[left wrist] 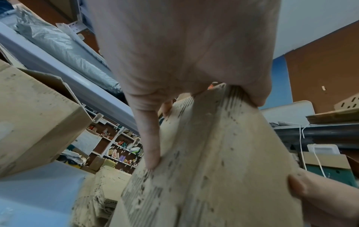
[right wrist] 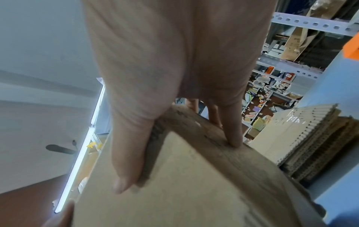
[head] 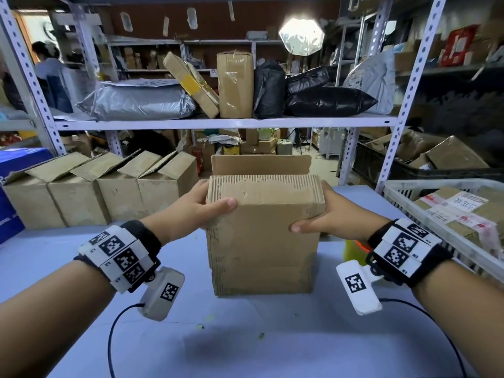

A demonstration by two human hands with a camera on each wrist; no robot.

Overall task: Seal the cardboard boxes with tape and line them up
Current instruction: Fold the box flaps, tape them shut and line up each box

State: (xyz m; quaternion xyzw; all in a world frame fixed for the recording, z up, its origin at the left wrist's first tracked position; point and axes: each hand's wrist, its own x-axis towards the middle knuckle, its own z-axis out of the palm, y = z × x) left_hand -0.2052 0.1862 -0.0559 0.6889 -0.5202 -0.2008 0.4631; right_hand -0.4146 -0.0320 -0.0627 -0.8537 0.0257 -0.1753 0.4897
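Along the left of the bench [head: 245, 336] we see a row of boxes [head: 109, 192], flaps raised and untaped. Our left hand [head: 188, 211] clasps the left upper edge of the cardboard box [head: 261, 241], thumb on the near face; our right hand [head: 331, 216] clasps the opposite edge. The box stands upright at the bench's middle, near flap folded down, rear flap up. Worn, scuffed, its corrugation exposed, it looks light yet soft at the edges; we judge the firm side walls the safest hold. A white basket [head: 403, 186] of parcels sits right.
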